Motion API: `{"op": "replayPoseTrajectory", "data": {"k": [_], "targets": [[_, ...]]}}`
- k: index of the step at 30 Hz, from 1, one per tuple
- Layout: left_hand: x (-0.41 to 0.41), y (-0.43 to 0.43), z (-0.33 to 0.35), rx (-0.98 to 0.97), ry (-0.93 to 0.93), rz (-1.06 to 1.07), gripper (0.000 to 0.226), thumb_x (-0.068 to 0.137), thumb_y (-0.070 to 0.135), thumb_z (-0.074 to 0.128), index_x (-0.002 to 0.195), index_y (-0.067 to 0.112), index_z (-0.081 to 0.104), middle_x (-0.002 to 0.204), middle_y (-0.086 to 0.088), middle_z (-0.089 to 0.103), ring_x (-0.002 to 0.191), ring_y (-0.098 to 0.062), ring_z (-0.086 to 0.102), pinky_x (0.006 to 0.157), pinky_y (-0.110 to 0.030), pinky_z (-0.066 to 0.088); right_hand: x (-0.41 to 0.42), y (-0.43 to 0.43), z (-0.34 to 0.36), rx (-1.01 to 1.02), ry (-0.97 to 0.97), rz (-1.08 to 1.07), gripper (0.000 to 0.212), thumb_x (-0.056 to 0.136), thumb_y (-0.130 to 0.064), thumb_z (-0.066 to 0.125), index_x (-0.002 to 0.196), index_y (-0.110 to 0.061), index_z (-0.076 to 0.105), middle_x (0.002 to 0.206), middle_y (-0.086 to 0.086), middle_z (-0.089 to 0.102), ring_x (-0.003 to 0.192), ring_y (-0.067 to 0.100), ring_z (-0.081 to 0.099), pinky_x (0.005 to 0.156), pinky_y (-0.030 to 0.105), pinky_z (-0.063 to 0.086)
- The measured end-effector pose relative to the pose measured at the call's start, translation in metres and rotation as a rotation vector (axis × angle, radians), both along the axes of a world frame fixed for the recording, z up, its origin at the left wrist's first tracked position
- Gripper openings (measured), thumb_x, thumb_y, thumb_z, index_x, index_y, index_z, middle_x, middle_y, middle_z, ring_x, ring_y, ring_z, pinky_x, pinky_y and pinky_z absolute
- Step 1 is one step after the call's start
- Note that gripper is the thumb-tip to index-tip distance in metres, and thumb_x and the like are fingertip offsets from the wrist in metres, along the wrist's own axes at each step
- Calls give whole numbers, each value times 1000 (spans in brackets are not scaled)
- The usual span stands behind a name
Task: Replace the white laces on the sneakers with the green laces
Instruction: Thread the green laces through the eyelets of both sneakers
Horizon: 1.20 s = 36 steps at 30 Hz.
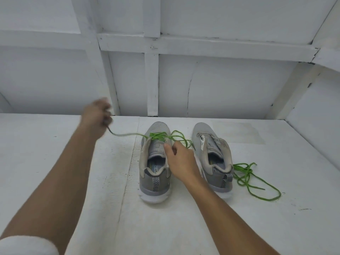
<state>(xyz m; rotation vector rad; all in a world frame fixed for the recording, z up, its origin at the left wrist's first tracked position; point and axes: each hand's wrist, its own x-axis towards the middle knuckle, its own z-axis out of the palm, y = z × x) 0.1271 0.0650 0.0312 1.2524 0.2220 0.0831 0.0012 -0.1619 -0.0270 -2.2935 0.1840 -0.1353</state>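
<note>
Holding green lace (158, 136) taut in left sneaker (154, 173): left hand (96, 115), blurred, grips its end at 10 o'clock; right hand (181, 161) pinches slack at 3 o'clock. Light, limp, tangle-prone; grab near tip.

head | worn, looks forward-down | near, above sneakers (155, 161) | single view

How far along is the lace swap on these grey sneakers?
Done: no white laces show on either shoe. In hand: the left grey sneaker has a green cord lace through its lower eyelets; the left hand pulls one end, the right hand rests by the tongue. Left: its upper eyelets, and the bare right grey sneaker, whose loose green lace lies beside it.
</note>
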Motion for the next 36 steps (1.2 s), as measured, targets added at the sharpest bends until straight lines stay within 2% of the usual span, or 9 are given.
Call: {"op": "replayPoseTrajectory", "data": {"k": [3,5,12,14,17,20,22,26,36], "targets": [[-33,-43,-28,1006,-33,-518,16,98,13,51,98,26,61,71,5,67,52,-9,50,44,-17,36,2,2,-4,5,-29,1,37,100,-49,38,73,-23,41,74,-1,53,66,17,49,51,28,32],[-41,-52,-43,1400,-132,-600,18,98,23,51,89,20,66,79,5,69,73,-14,59,60,-23,40,2,2,-7,16,-36,0,36,100,-49,37,77,-22,44,75,-1,53,67,17,49,50,26,30],[5,26,5,1311,117,151,19,90,13,57,99,8,73,103,-16,70,101,-34,62,81,-35,48,0,3,-10,70,-40,-24,37,100,-49,37,75,-22,40,72,-1,50,67,18,48,54,31,33],[5,22,6,1370,64,96,30,91,16,60,120,12,65,106,-18,69,106,-35,60,86,-38,49,0,3,-11,75,-38,-24,38,100,-50,37,76,-21,41,73,0,51,68,19,49,58,32,35],[-20,-22,-10,1400,-84,-399,59,95,21,60,148,25,35,96,-3,75,99,-17,60,83,-27,44,1,3,-12,75,-39,-22,37,100,-50,36,78,-20,42,74,0,51,68,19,49,58,32,35],[-39,-53,-32,1568,-206,-634,23,98,22,51,112,23,69,78,9,72,84,-12,63,79,-27,48,1,2,-13,74,-46,-19,37,100,-50,36,80,-20,44,78,3,54,71,21,51,60,32,36],[-31,-42,-29,1549,-179,-542,20,96,21,52,88,23,70,80,8,72,84,-15,65,80,-29,50,1,2,-15,78,-55,-20,37,100,-51,35,81,-20,45,80,4,56,73,22,53,60,33,38],[-6,-4,-5,1534,-74,-193,13,93,23,55,94,23,69,94,0,70,95,-24,62,86,-38,52,1,2,-15,82,-56,-28,38,100,-50,37,76,-22,41,76,2,54,68,20,50,56,32,34],[3,14,3,1488,-43,42,18,93,21,53,98,15,69,96,-10,68,90,-32,60,78,-40,53,0,3,-11,66,-64,-17,35,100,-50,37,78,-23,43,76,0,54,67,15,50,52,29,32]]}}
